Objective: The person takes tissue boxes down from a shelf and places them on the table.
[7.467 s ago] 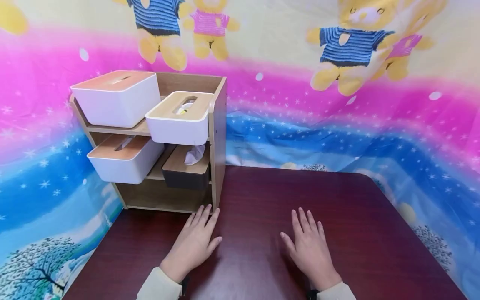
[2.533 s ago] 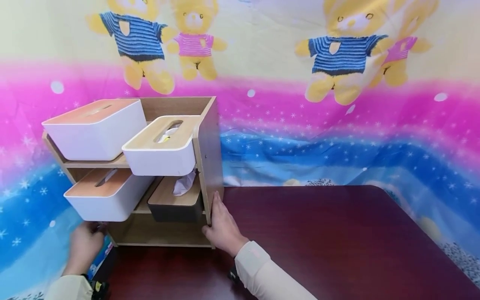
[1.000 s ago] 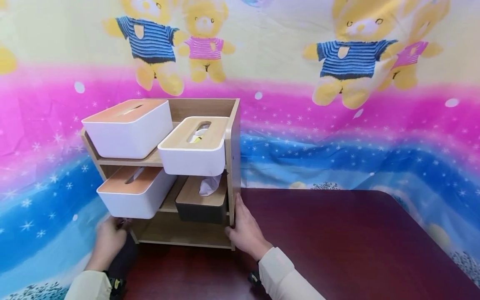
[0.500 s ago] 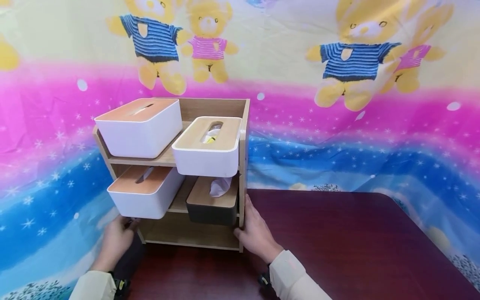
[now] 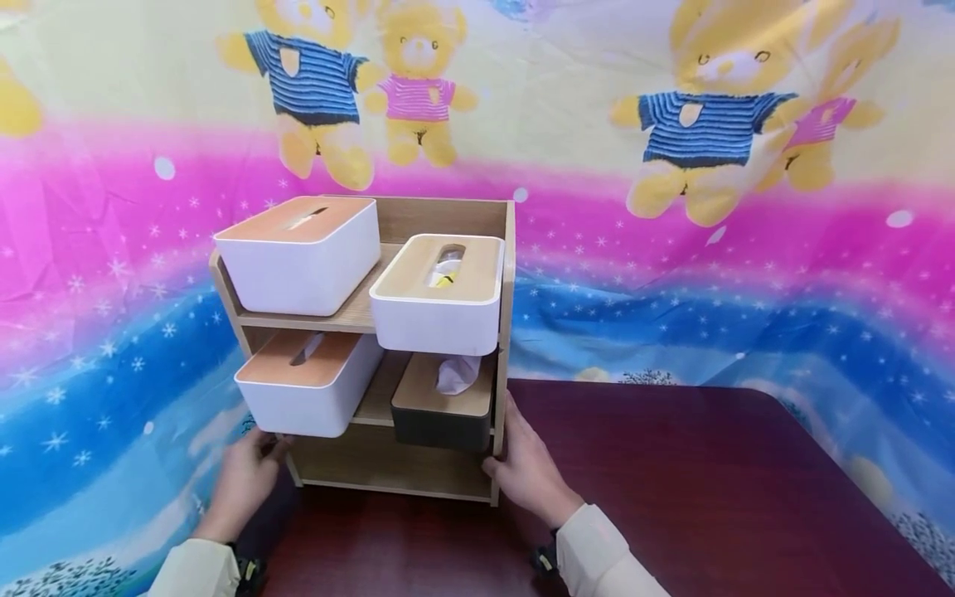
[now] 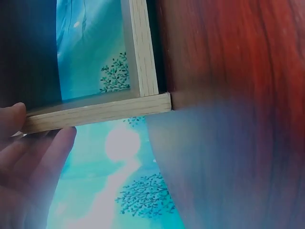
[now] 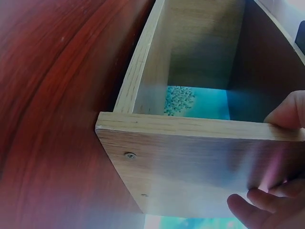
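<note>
A wooden shelf unit (image 5: 391, 468) stands on the dark red table (image 5: 671, 489), left of the middle in the head view. My left hand (image 5: 242, 477) grips its left side panel low down, thumb on the inside and fingers outside, as the left wrist view shows. On the right panel (image 7: 190, 162), my right hand (image 5: 531, 468) holds the front edge with the thumb inside and fingers along the outer face. The upper shelf carries a large white tissue box (image 5: 298, 278) and a smaller white one (image 5: 436, 323). Below them sit another white box (image 5: 298, 406) and a dark box (image 5: 440, 427) with tissue sticking out.
The boxes jut past the shelf fronts. A printed cloth backdrop (image 5: 634, 323) with bears and snow hangs behind and beside the table. Bare tabletop stretches to the right of the shelf unit. The left hand is close to the backdrop on that side.
At first both hands lay flat on the table. They then took hold of the shelf's two sides, and the shelf with its boxes has slid rightward.
</note>
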### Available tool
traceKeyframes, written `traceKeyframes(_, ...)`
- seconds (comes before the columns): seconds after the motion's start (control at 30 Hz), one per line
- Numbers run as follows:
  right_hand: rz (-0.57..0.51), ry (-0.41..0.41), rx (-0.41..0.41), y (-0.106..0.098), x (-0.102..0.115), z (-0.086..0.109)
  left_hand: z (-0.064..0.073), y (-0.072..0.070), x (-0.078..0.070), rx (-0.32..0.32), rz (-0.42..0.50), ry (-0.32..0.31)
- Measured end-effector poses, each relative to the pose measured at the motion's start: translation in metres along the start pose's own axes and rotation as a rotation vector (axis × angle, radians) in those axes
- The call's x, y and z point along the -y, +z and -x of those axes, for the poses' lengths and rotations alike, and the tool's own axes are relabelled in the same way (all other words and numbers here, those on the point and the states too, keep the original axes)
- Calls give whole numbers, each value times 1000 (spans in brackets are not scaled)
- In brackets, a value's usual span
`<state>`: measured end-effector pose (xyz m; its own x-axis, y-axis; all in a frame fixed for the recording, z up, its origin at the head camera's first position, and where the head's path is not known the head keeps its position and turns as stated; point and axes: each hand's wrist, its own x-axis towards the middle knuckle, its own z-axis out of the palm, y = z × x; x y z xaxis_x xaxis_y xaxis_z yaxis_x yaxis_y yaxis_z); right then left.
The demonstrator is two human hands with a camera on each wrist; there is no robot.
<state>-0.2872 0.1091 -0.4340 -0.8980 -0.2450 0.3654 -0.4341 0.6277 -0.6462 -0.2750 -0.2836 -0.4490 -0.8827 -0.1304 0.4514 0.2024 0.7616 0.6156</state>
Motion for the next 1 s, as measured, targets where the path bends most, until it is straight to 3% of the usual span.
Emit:
traceKeyframes(0.4,-21,-7,-21,-13,-14,5,-3,7,-5,92,31,-28)
traceKeyframes(1.0,-22,49,-37,-34,-28,14,0,18,-20,137,102,-9)
